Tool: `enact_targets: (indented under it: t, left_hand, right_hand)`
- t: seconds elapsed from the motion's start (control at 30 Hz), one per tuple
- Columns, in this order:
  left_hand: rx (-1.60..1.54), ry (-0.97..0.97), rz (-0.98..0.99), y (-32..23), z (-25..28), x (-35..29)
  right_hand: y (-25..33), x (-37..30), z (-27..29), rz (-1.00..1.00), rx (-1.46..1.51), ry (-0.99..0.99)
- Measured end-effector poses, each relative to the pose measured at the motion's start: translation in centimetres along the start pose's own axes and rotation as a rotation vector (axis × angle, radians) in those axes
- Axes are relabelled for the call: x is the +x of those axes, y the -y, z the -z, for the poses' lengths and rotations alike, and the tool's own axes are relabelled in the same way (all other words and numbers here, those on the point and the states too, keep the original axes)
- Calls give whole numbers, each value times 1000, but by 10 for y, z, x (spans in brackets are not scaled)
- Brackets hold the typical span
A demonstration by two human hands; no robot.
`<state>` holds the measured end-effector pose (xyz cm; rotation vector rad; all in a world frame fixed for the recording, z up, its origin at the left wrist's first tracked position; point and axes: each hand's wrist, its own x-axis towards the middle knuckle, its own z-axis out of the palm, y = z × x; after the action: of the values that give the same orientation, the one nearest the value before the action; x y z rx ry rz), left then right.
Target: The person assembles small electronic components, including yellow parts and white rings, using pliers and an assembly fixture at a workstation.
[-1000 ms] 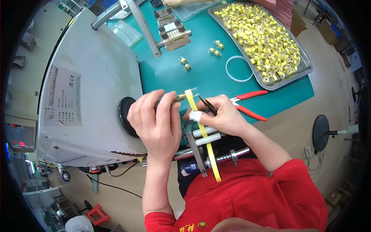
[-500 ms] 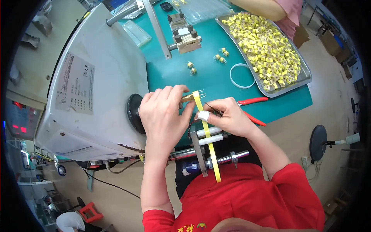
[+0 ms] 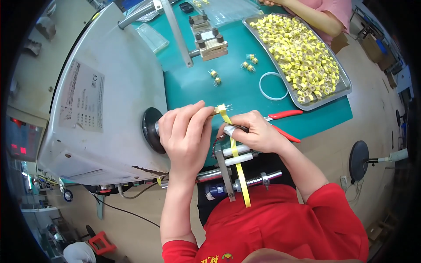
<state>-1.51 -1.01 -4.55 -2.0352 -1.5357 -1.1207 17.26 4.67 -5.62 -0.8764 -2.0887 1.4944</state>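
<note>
A small yellow coil with metal pins [image 3: 222, 108] sits at the fingertips of my left hand [image 3: 186, 131], which is closed on its left end. From the coil a yellow tape strip [image 3: 235, 149] hangs down toward my lap. My right hand [image 3: 258, 131] is closed around a slim dark pointed tool [image 3: 239, 126], its exact kind unclear, just right of the tape. White wrapping covers the right thumb, which is against the tape. A red-and-black wire [image 3: 216, 142] shows beside the tape. Below, the tape crosses white rollers [image 3: 239, 158] on a metal bracket [image 3: 224, 171].
A metal tray [image 3: 302, 106] heaped with yellow coils stands far right. A red-handled hand tool [image 3: 285, 115] and white ring [image 3: 274, 97] lie on the green mat [image 3: 188, 90], with several pinned coils [image 3: 215, 78]. Left stands a machine [image 3: 118, 87] with a black knob [image 3: 152, 130]. Another person's arm [image 3: 318, 19] is beyond.
My left fingers have shifted and now cover the brass-coloured shaft beside the coil. My right hand has moved slightly left. The other person's arm has moved, bringing their hand into view.
</note>
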Motion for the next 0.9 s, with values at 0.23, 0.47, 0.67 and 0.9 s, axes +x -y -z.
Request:
enact_targets:
  t: [0.23, 0.47, 0.67, 0.9]
  left_hand:
    - [98, 179, 99, -11, 5, 8]
    - [23, 211, 63, -9, 13, 5]
    - [-1, 236, 50, -7, 15, 8]
    - [-42, 318, 56, -6, 26, 15]
  right_hand:
    - [-9, -22, 18, 237, -401, -482]
    - [-2, -19, 37, 511, -971, -377]
    - [3, -3, 29, 620, -1096, -376]
    - [14, 1, 36, 588, -1238, -288]
